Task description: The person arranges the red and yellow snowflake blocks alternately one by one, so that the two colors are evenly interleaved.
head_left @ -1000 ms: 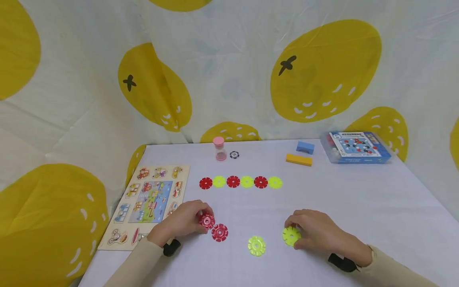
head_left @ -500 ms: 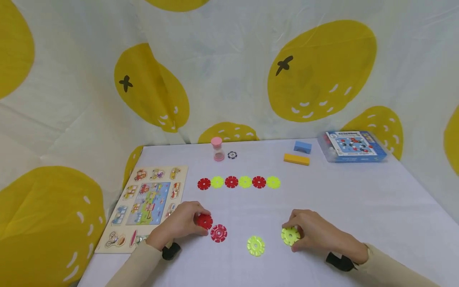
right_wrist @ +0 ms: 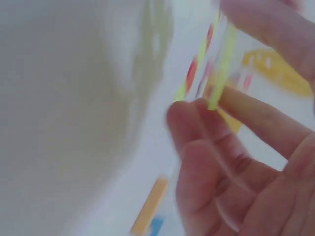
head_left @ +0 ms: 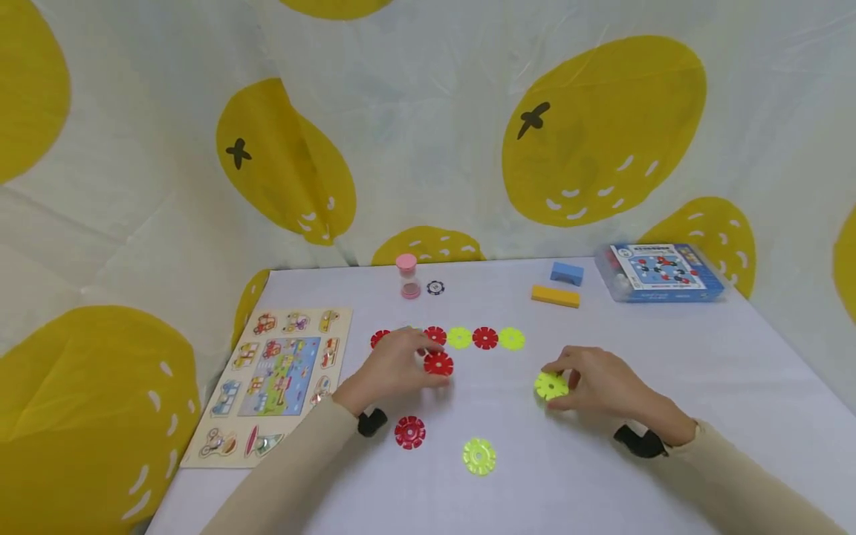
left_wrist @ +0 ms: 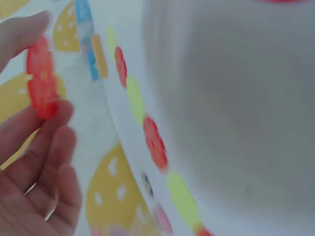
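Note:
My left hand (head_left: 390,370) pinches a red notched disc (head_left: 438,364) by its edge, just in front of the row of discs. In the left wrist view that red disc (left_wrist: 41,76) stands between thumb and fingertips, raised off the table. Over to the right, my right hand (head_left: 600,382) pinches a yellow-green notched disc (head_left: 551,386), seen edge-on in the right wrist view. A row of alternating red and yellow-green discs (head_left: 484,338) lies beyond the hands, its left part partly hidden by the left hand. Nearer me lie a loose red disc (head_left: 410,432) and a loose yellow-green disc (head_left: 479,456).
A wooden picture puzzle board (head_left: 281,371) lies at the left. Along the back stand a pink sand timer (head_left: 409,276), a poker chip (head_left: 435,287), a blue block (head_left: 567,273), a yellow block (head_left: 556,296) and a boxed model set (head_left: 662,273). A patterned cloth hangs behind.
The left hand has carried its red disc rightward and away from me, towards the row. The right hand has moved its yellow-green disc forward. Both loose front discs stay put.

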